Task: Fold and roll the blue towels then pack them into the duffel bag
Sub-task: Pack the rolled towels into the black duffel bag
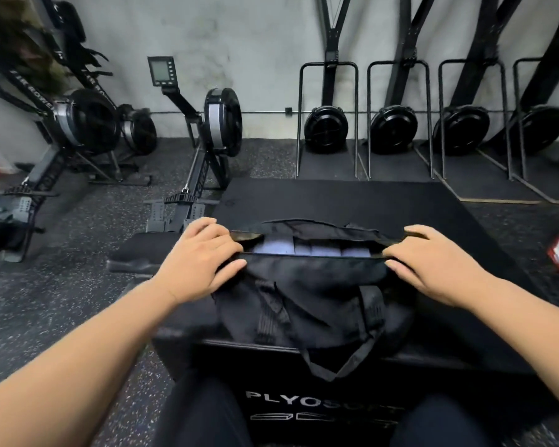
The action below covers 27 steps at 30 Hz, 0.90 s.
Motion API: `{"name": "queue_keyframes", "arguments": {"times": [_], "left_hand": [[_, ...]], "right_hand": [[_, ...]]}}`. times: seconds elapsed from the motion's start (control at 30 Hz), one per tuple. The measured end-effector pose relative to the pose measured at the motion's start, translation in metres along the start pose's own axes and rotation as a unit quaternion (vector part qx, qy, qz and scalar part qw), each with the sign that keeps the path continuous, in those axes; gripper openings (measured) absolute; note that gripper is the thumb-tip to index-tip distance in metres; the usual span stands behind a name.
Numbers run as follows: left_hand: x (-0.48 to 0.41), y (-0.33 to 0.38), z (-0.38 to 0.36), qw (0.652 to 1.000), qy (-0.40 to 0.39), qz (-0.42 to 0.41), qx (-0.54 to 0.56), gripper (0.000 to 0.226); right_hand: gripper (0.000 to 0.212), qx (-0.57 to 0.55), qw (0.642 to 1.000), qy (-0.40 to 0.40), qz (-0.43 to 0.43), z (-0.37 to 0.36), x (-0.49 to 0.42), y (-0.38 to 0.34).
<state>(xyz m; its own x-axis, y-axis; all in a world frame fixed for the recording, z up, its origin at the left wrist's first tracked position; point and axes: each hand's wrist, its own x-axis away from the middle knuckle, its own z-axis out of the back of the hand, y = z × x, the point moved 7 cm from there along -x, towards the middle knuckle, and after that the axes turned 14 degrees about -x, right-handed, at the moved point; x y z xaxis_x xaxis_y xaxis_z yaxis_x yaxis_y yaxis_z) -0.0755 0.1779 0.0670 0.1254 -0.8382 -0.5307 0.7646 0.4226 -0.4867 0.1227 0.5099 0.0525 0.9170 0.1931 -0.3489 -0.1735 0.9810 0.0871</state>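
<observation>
Packing step, and close to done by the look of it. Duffel bag (304, 285) toward the near edge of the black box (336, 201), one strap dangling over the front edge, mouth open along the top. Blue towels (313, 248) rolled and lined up side by side inside, showing through the gap; none visible outside. Left hand (197, 256) draped over the left end of the mouth, fingers (221, 235) close together and nearly straight, thumb spread onto the near lip. Right hand (433, 262) at the right end, forefinger and thumb seemingly pinching the near lip; whether on the zip pull, cannot tell. Next, probably: steady one end, draw the zip across, keeping the rolls tucked below the teeth.
</observation>
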Motion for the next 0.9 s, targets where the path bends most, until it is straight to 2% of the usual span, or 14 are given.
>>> {"name": "queue_keyframes", "arguments": {"times": [0.07, 0.17, 0.23, 0.33, 0.4, 0.57, 0.67, 0.77, 0.9], "left_hand": [[-0.009, -0.008, 0.005, 1.000, 0.008, -0.015, -0.025, 0.034], [-0.028, -0.028, 0.016, 0.998, 0.033, 0.026, -0.047, 0.029], [-0.039, -0.037, 0.014, 0.998, 0.013, 0.024, -0.051, 0.032], [-0.045, -0.034, -0.001, 0.997, -0.037, -0.044, -0.043, 0.028], [-0.048, -0.038, -0.004, 0.997, -0.053, -0.046, -0.031, 0.023], [-0.064, -0.051, 0.011, 0.998, -0.033, 0.042, 0.018, 0.011], [-0.067, -0.055, 0.004, 0.993, -0.057, 0.086, 0.055, 0.010], [-0.062, -0.051, -0.012, 0.986, -0.102, 0.098, 0.087, 0.017], [-0.052, -0.056, -0.019, 0.964, -0.088, 0.172, 0.181, 0.034]], "right_hand": [[0.035, -0.021, 0.999, 0.044, -0.015, 0.018, 0.001, 0.010], [0.032, -0.070, 0.993, 0.080, -0.052, 0.035, -0.005, 0.022], [0.031, -0.079, 0.992, 0.079, -0.062, 0.036, -0.010, 0.021], [0.020, -0.029, 0.998, 0.050, -0.034, 0.030, -0.012, 0.015], [0.016, -0.014, 0.996, 0.078, -0.038, 0.040, -0.011, 0.022], [0.017, -0.015, 0.988, 0.120, -0.098, 0.073, -0.015, 0.042], [0.025, -0.029, 0.989, 0.097, -0.105, 0.066, -0.017, 0.044], [0.027, -0.049, 0.991, 0.043, -0.119, 0.042, -0.015, 0.045], [0.009, -0.162, 0.965, 0.046, -0.201, 0.031, 0.005, 0.062]]}}
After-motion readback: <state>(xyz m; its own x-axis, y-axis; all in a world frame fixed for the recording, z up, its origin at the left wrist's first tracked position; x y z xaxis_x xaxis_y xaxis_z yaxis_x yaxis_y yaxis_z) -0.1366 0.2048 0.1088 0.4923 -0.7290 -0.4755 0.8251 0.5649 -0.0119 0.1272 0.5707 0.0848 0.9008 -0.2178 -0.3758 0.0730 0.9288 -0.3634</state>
